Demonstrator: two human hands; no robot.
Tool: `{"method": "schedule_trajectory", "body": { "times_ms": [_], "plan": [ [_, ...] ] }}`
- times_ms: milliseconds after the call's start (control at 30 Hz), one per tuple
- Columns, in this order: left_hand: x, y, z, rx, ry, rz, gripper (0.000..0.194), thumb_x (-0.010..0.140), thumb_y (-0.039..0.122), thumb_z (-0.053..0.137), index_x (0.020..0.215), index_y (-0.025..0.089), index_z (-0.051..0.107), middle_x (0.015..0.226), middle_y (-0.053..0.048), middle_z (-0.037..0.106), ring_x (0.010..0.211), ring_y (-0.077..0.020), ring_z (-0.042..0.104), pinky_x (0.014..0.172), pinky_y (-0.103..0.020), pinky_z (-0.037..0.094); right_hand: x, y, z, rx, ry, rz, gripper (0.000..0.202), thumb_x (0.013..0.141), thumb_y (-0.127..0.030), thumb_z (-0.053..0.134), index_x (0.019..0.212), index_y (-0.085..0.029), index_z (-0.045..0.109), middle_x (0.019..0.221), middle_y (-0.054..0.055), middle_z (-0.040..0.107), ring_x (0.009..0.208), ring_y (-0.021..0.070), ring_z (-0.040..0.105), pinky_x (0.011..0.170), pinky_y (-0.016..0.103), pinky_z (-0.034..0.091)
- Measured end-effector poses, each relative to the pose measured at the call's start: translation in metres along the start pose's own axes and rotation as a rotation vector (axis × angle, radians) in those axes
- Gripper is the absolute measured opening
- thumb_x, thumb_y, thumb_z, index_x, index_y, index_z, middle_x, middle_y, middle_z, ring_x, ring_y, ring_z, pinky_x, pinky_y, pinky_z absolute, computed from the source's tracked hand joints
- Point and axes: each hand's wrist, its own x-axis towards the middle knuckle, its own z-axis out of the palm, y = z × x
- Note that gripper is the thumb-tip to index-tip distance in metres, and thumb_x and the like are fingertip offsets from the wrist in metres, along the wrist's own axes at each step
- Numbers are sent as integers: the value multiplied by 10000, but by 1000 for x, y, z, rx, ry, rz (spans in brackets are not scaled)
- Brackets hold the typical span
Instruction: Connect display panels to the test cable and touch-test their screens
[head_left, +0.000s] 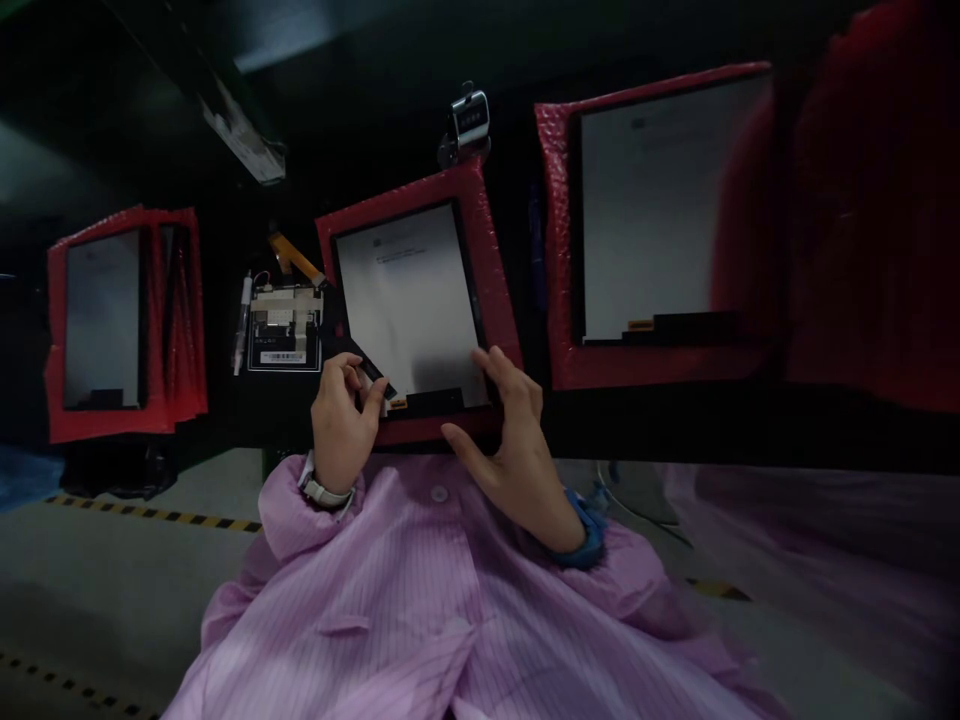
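A flat display panel (409,290) with a pale, reflective face lies tilted on a red bubble-wrap sheet (495,270) in front of me. My left hand (345,405) pinches a dark flat connector strip (369,368) at the panel's lower left corner. The strip's tip is close to a small orange connector tab (397,404) on the bottom edge. My right hand (516,430) is open, its fingertips at the panel's right edge and its thumb near the lower border. Left of the panel, a small circuit board (285,328) joins an orange flex cable (298,258).
A second panel (652,220) lies on red bubble wrap to the right. More panels (105,320) are stacked with red wrap at the left. A metal tally counter (469,118) stands behind the middle panel. A white pen (242,322) and a blue pen (536,245) lie nearby.
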Motion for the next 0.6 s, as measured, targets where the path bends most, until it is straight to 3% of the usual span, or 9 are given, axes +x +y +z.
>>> {"method": "schedule_trajectory", "body": {
  "times_ms": [133, 267, 367, 467, 600],
  "plan": [
    [5, -5, -4, 60, 112, 47, 257, 898, 242, 640, 1121, 209, 516, 831, 9, 497, 710, -135, 516, 706, -278, 476, -2, 1, 4, -143, 42, -36, 796, 962, -393, 548, 1593, -217, 98, 1564, 168, 339, 1438, 285, 327, 1130, 543, 382],
    [5, -6, -11, 91, 252, 46, 237, 957, 246, 526, 1185, 180, 513, 1042, -88, 525, 834, -162, 536, 700, -290, 493, -1, 6, 1, -326, 112, 20, 770, 969, -453, 514, 1586, -167, 152, 1508, 197, 400, 1364, 330, 360, 1110, 590, 351],
    [-1, -3, -14, 118, 148, 68, 303, 972, 302, 516, 1247, 174, 528, 1182, -135, 509, 1007, -214, 549, 855, -368, 515, 4, 8, -4, -399, 148, 45, 706, 987, -431, 478, 1575, -150, 205, 1330, 186, 543, 1184, 304, 481, 1035, 563, 413],
    [-7, -1, -15, 222, 50, 101, 370, 953, 346, 562, 1270, 156, 569, 1220, -157, 491, 1192, -287, 490, 1041, -478, 436, 11, 8, -7, -432, 144, 61, 571, 1009, -365, 412, 1521, -124, 338, 1167, 158, 580, 1061, 276, 517, 979, 528, 448],
    [-10, -5, -17, 347, 37, 101, 415, 950, 356, 565, 1301, 135, 584, 1284, -186, 476, 1225, -321, 472, 1072, -525, 399, 16, 9, -4, -496, 151, 77, 499, 1009, -337, 379, 1423, -74, 472, 1092, 160, 560, 985, 270, 503, 918, 494, 470]
  ]
}}
